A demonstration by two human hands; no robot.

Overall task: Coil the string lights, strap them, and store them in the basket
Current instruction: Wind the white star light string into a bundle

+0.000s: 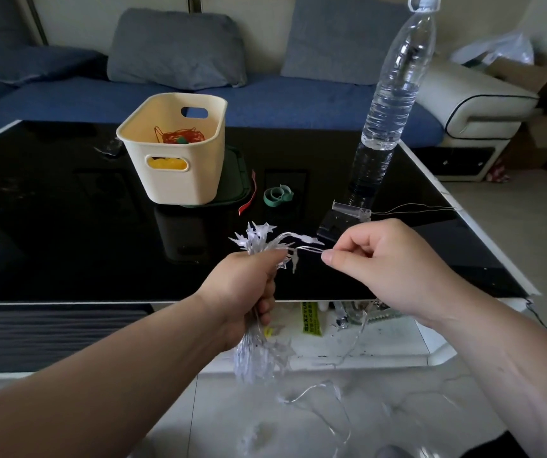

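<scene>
My left hand [249,292] grips a coiled bundle of clear star string lights [258,241]; stars stick out above my fist and more hang below it. My right hand [381,259] pinches the loose wire just right of the bundle. The slack wire [331,388] trails down toward the floor. A cream basket [179,180] stands on the black table behind, holding a red wire coil and something yellow. A green strap [277,195] and a red strap [249,201] lie beside the basket.
A tall clear water bottle [394,94] stands at the table's right, with a clear battery box [351,209] and thin wire at its foot. The glossy black table [67,226] has white edges. A blue sofa sits behind. Clutter lies on the lower shelf.
</scene>
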